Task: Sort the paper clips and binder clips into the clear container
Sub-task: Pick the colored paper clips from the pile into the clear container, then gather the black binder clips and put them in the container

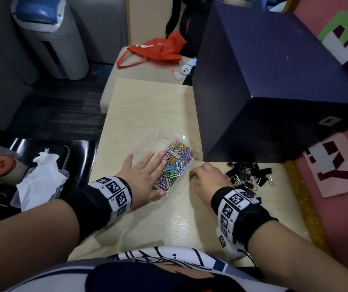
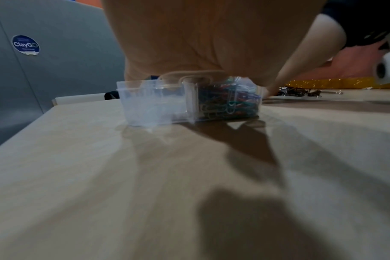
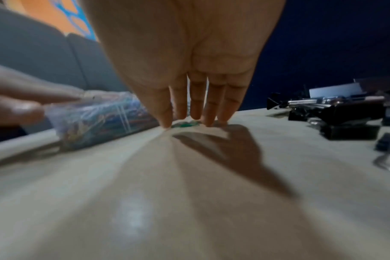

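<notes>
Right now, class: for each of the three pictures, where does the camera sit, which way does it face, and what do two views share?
Head: above, looking down at the table; both forearms, left hand, right hand.
Left wrist: low, facing the clear container; the palm above.
Right wrist: low, along fingers touching a green paper clip.
All three share the container and the binder clips.

- A large dark blue box point(image 1: 274, 81) stands on the pale wood surface point(image 1: 147, 110).
- An orange bag point(image 1: 158, 50) lies on a cream stool beyond the box's left side.
- A small white bottle with a pink cap point(image 1: 176, 74) lies just left of the box.
- A grey bin with a blue lid point(image 1: 51, 34) stands far left of the box.
- Crumpled white tissue point(image 1: 40, 175) sits in a clear tub, well left of the box.
</notes>
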`<state>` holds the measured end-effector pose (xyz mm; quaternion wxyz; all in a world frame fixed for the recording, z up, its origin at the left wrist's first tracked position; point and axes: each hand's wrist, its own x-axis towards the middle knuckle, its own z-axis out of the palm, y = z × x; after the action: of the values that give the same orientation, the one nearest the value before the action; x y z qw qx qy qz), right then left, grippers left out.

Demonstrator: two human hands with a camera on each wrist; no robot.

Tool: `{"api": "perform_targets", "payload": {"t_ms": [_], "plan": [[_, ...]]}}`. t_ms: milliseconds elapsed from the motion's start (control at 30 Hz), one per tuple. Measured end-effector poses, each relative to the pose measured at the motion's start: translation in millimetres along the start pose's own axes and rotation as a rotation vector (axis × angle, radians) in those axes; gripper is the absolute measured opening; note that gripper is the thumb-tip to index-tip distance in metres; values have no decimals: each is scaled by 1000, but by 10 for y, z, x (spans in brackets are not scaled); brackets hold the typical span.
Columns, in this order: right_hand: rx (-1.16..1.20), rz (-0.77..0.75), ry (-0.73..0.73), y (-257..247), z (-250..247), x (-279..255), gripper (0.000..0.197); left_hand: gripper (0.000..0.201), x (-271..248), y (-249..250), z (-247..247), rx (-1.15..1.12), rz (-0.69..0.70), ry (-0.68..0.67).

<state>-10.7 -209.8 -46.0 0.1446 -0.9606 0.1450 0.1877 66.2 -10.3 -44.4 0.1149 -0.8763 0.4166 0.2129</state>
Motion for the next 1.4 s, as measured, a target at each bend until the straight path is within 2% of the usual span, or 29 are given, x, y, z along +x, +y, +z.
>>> {"api": "perform_targets", "payload": {"t_ms": [100,233,367,433,500,600,700,767,933,1067,1200,1267,1333,1400], "plan": [[-26,-17,-9,-5,66,7,29,83,25,46,-2,-4,-11,3],[-79,66,-52,-34,76,16,30,87,44,-10,-72,-99,-20,56],[-138,137,-161,-22,3,9,32,75,110,-262,-134,-186,-160,210],[-178,123,-204,-51,-2,-28,33,65,134,-382,-147,-224,-220,214],[-161,111,-159,-105,-27,-62,31,60,143,-473,-166,-232,-237,191],[-19,84,32,-239,-169,-110,22,65,99,-540,-248,-156,-236,146],[110,-42,186,-390,-301,-138,14,63,64,-557,-342,-6,-224,98],[153,-98,216,-461,-327,-157,20,59,39,-556,-363,80,-200,88],[181,-72,224,-280,-237,-221,23,48,-33,-571,-362,217,-150,99],[60,32,270,58,-105,-313,29,31,-79,-521,-366,283,-129,138],[-8,195,385,436,-89,-406,36,35,-88,-336,-383,246,-95,111],[-5,282,422,634,-119,-442,44,37,-83,-201,-384,167,-129,63],[47,380,328,818,-130,-466,56,41,-64,-28,-377,134,-163,10],[103,431,120,938,-112,-485,70,38,-30,166,-377,123,-187,-29]]}}
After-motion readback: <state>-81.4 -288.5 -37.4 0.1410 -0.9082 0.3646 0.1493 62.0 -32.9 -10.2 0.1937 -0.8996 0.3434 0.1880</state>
